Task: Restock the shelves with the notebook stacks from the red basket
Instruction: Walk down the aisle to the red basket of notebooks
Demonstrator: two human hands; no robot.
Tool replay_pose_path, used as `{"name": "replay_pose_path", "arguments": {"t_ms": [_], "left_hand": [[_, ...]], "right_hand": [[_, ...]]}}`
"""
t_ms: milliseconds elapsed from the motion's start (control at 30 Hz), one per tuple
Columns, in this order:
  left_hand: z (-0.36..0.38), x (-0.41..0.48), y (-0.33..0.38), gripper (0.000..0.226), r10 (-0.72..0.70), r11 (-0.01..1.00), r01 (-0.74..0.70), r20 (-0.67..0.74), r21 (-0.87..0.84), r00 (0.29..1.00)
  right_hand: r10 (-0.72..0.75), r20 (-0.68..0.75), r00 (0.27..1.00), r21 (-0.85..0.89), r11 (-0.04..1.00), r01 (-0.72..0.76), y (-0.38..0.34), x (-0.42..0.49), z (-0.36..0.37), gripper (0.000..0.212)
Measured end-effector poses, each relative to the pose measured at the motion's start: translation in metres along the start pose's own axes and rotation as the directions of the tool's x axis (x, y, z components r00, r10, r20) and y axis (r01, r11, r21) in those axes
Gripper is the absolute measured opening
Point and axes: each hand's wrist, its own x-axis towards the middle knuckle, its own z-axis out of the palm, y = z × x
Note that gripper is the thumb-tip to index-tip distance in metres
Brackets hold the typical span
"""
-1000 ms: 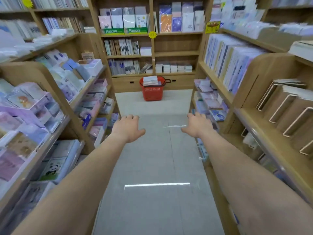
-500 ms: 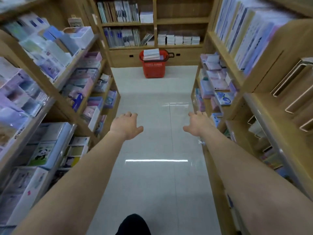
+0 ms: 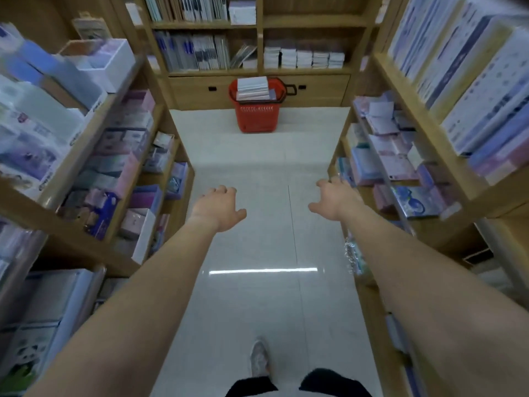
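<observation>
A red basket [image 3: 256,116] stands on the floor at the far end of the aisle, against the back shelf unit. Notebook stacks [image 3: 253,88] with pale covers fill its top. Directly behind it, a low shelf holds several short white notebook stacks [image 3: 303,57]. My left hand [image 3: 219,207] and my right hand [image 3: 335,199] are stretched forward over the floor, well short of the basket. Both hands are empty, palms down, fingers loosely spread.
Wooden shelves [image 3: 86,144] packed with stationery line the aisle's left side, and matching shelves [image 3: 400,156] line the right. The pale tiled floor [image 3: 257,167] runs between them to the basket. My shoe [image 3: 259,358] shows at the bottom.
The view has moved forward down the aisle and tilted down. The basket appears larger and nearer. My foot has come into view. Both hands stay open and empty.
</observation>
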Motion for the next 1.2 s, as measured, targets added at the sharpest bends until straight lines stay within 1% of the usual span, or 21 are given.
{"name": "replay_pose_path", "arguments": {"t_ms": [67,167,267,400,533,733,900,1067,1200], "left_hand": [[-0.02,0.042,-0.009,0.065,-0.013,1.0,0.013,0.003,-0.013,1.0],[-0.041,0.106,-0.013,0.067,-0.014,1.0,0.015,0.01,-0.017,1.0],[-0.052,0.176,-0.007,0.068,0.015,1.0,-0.015,0.022,-0.002,1.0],[-0.072,0.272,0.008,0.067,-0.005,1.0,0.004,0.028,0.026,1.0],[-0.103,0.356,0.023,0.067,-0.04,0.999,0.04,0.066,-0.002,0.997],[-0.144,0.473,0.037,0.067,-0.047,0.998,0.05,0.055,-0.047,0.997],[-0.16,0.575,0.024,0.066,-0.06,0.996,0.063,0.067,-0.055,0.996],[-0.178,0.696,-0.008,0.065,-0.031,0.999,0.033,0.065,-0.037,0.997],[-0.203,0.784,-0.035,0.065,-0.017,0.998,0.023,0.107,-0.061,0.994]], "right_hand": [[-0.021,-0.01,1.0,0.022,1.0,0.021,-0.009,0.037,-0.015,0.07],[-0.022,0.011,1.0,0.006,1.0,0.022,-0.009,0.093,-0.028,0.071],[-0.004,0.033,0.999,-0.001,1.0,0.004,0.005,0.16,-0.038,0.07],[-0.013,0.045,0.999,-0.012,1.0,0.013,0.027,0.257,-0.059,0.068],[-0.025,0.058,0.998,-0.011,1.0,0.026,0.049,0.347,-0.098,0.068],[-0.024,0.063,0.998,-0.002,1.0,0.024,0.066,0.468,-0.153,0.068],[-0.039,0.081,0.996,-0.03,0.999,0.042,0.055,0.571,-0.181,0.068],[-0.01,0.082,0.997,-0.054,0.998,0.015,0.031,0.689,-0.212,0.067],[0.023,0.092,0.996,-0.041,0.999,-0.019,0.007,0.772,-0.246,0.068]]}}
